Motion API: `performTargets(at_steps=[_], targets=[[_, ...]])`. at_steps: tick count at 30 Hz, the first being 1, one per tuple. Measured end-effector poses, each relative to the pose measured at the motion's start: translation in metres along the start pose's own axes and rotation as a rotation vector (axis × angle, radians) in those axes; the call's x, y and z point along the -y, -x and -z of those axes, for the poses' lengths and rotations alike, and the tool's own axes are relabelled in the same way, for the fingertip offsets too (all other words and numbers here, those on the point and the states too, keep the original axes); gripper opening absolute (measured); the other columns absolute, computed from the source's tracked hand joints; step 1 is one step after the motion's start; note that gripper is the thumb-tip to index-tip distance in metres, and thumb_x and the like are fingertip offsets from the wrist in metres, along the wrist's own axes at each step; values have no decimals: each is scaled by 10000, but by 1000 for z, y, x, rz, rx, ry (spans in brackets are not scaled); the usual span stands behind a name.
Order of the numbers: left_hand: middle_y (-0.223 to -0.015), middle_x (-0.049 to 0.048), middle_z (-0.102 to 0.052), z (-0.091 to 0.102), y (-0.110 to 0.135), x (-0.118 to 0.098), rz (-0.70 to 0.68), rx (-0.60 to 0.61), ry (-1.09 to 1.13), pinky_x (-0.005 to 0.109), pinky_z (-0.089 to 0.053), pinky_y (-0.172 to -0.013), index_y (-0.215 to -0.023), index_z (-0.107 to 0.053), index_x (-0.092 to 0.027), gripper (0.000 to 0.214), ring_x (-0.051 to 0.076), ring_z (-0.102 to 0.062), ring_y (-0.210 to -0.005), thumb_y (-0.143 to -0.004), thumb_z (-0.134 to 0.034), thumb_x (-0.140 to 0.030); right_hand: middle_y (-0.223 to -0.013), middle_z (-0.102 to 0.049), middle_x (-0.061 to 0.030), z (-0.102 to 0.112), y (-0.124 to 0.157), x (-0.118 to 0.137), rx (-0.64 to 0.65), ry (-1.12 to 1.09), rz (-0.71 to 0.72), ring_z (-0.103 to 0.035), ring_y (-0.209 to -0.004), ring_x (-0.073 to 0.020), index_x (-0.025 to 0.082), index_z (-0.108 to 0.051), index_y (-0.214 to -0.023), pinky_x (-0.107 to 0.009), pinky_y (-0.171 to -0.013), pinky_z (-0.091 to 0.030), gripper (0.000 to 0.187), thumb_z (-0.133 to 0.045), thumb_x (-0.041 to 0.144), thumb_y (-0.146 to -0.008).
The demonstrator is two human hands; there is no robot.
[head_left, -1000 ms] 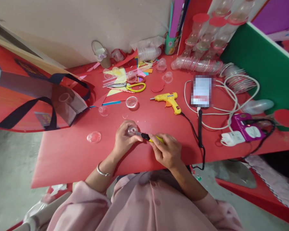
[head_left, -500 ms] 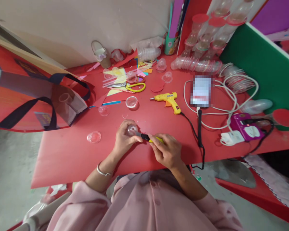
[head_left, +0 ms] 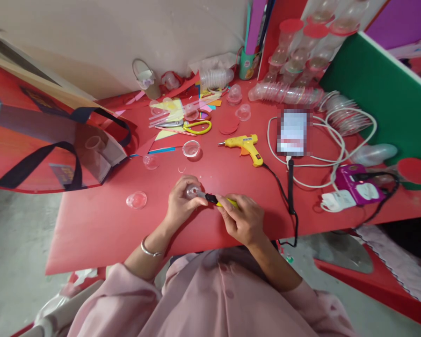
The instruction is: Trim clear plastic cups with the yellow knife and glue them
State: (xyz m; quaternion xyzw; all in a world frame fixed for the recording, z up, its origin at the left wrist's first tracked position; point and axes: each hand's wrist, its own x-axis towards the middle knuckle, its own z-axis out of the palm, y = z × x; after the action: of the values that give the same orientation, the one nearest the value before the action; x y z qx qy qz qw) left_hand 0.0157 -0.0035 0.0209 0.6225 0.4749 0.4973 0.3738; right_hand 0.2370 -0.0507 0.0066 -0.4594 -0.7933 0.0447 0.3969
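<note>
Near the front of the red table (head_left: 101, 224), my left hand (head_left: 181, 202) is curled around a small clear plastic cup (head_left: 192, 191). My right hand (head_left: 242, 218) grips a tool with a yellow and black handle (head_left: 220, 201). Its metal tip touches the cup. Both hands rest low over the table, close together.
A yellow glue gun (head_left: 245, 146) with a black cord lies beyond my hands. Loose clear cups (head_left: 136, 200) (head_left: 191, 148), yellow scissors (head_left: 196, 126) and coloured paper lie further back. A phone (head_left: 293, 132), white cables and a power strip (head_left: 354, 193) lie to the right. A red bag (head_left: 49, 145) is at left.
</note>
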Motion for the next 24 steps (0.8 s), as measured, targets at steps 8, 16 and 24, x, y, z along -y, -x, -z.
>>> performTargets(at_steps=[8, 16, 24], targets=[[-1011, 61, -670, 1, 1, 4, 66, 2, 26, 307, -514, -789, -1014, -717, -201, 707, 186, -651, -848, -604, -871, -756, -1042, -750, -70, 2, -3, 1, -29, -16, 18, -675, -886, -177, 239, -691, -1366, -315, -810, -488, 353, -657, 224, -1015], [-998, 67, -679, 2, 1, 2, -7, -5, -75, 320, -516, -798, -987, -725, -203, 656, 191, -639, -855, -664, -836, -763, -1054, -758, -63, 1, -1, 0, -15, -9, 1, -685, -901, -177, 272, -667, -1423, -313, -827, -498, 418, -659, 225, -1007], [-985, 73, -690, 2, 0, 5, -30, -7, -104, 335, -522, -808, -984, -719, -206, 675, 206, -647, -865, -664, -812, -792, -1047, -758, -66, 2, -3, 1, -24, -24, 10, -685, -894, -176, 267, -664, -1434, -312, -822, -498, 430, -661, 216, -1007]])
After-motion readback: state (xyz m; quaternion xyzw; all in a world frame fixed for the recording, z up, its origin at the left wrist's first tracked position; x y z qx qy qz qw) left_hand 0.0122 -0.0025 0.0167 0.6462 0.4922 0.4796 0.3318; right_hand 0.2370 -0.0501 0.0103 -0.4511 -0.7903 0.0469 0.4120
